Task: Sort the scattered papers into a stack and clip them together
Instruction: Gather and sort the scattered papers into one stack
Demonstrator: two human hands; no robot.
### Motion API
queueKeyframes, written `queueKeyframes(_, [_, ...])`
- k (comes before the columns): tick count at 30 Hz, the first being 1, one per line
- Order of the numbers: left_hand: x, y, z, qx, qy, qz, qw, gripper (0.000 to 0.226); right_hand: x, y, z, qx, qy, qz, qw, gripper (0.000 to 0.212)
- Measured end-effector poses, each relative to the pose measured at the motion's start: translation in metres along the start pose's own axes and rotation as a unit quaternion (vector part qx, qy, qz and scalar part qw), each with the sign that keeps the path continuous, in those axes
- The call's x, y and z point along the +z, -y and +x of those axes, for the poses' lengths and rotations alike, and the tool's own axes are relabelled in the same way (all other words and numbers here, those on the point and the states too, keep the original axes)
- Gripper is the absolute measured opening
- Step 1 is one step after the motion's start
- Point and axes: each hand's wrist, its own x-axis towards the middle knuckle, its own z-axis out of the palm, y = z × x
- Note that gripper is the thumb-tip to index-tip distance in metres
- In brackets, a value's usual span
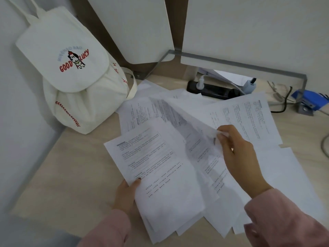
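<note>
Several printed white papers (245, 118) lie fanned over the pale wooden desk (71, 175). My left hand (125, 195) grips the left edge of a small stack of sheets (160, 172) lifted just above the desk, thumb on top. My right hand (238, 157) pinches the corner of a single sheet (188, 111) that stretches away toward the back, raised over the other pages. More sheets lie under both hands at the front. No clip on the papers is visible.
A white cloth backpack (74, 82) leans in the left corner. A black power strip (213, 90) with plugs and cables sits at the back under a metal frame (249, 66). A blue stapler-like object (309, 100) rests at the far right.
</note>
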Motion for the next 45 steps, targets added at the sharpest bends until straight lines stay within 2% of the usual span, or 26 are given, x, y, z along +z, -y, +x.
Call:
queueKeyframes(2, [-0.001, 0.000, 0.001, -0.001, -0.002, 0.005, 1.000, 0.030, -0.014, 0.019, -0.006, 0.044, -0.007, 0.164, 0.985, 0.018])
queueKeyframes(4, [-0.001, -0.001, 0.001, -0.001, -0.003, 0.010, 1.000, 0.031, -0.025, 0.029, -0.010, 0.098, -0.011, 0.341, 0.935, 0.015])
queueKeyframes(7, [-0.001, -0.003, 0.002, 0.004, 0.006, 0.013, 1.000, 0.031, -0.031, 0.019, -0.017, 0.177, -0.009, 0.475, 0.862, 0.010])
queueKeyframes(14, [-0.004, -0.005, 0.001, -0.007, 0.031, -0.023, 0.999, 0.031, 0.018, -0.035, -0.058, 0.379, -0.019, 0.481, 0.790, 0.011])
queueKeyframes(17, [-0.003, -0.010, 0.002, -0.059, 0.026, -0.072, 0.995, 0.037, 0.040, -0.046, -0.073, 0.420, -0.024, 0.442, 0.792, 0.012])
queueKeyframes(20, [-0.004, -0.010, 0.003, -0.078, 0.034, -0.063, 0.994, 0.044, 0.054, -0.050, -0.081, 0.443, -0.021, 0.405, 0.800, 0.014])
queueKeyframes(23, [-0.005, -0.007, 0.002, -0.042, 0.042, -0.032, 0.998, 0.027, 0.060, -0.055, -0.084, 0.458, 0.008, 0.405, 0.791, 0.021])
queueKeyframes(25, [-0.006, -0.005, 0.000, -0.017, 0.049, -0.010, 0.999, 0.021, 0.062, -0.056, -0.086, 0.464, 0.023, 0.452, 0.762, 0.026])
queueKeyframes(28, [-0.008, -0.002, 0.002, -0.017, 0.051, -0.003, 0.999, 0.021, 0.071, -0.052, -0.093, 0.458, 0.076, 0.574, 0.674, 0.028])
queueKeyframes(29, [-0.008, -0.002, 0.002, -0.019, 0.052, -0.003, 0.998, 0.020, 0.078, -0.049, -0.099, 0.461, 0.104, 0.590, 0.655, 0.032])
queueKeyframes(30, [-0.008, -0.003, 0.001, -0.019, 0.054, -0.004, 0.998, 0.020, 0.087, -0.045, -0.106, 0.467, 0.137, 0.581, 0.652, 0.033])
queueKeyframes(33, [-0.006, -0.004, 0.001, -0.017, 0.047, -0.018, 0.999, 0.016, 0.108, -0.033, -0.116, 0.492, 0.200, 0.498, 0.685, 0.024])
queueKeyframes(37, [-0.007, -0.008, 0.000, -0.039, 0.035, -0.040, 0.998, 0.032, 0.088, -0.044, -0.082, 0.474, 0.174, 0.396, 0.767, 0.022])
queueKeyframes(40, [-0.009, -0.010, 0.000, -0.053, 0.065, -0.072, 0.994, 0.043, 0.049, -0.067, -0.048, 0.455, 0.157, 0.299, 0.824, 0.010])
queueKeyframes(43, [-0.013, -0.010, 0.001, -0.046, 0.096, -0.088, 0.990, 0.051, 0.021, -0.096, -0.014, 0.450, 0.174, 0.140, 0.864, 0.017])
queueKeyframes(45, [-0.015, -0.010, 0.001, -0.040, 0.108, -0.079, 0.990, 0.051, 0.013, -0.106, 0.004, 0.422, 0.205, -0.017, 0.883, 0.013])
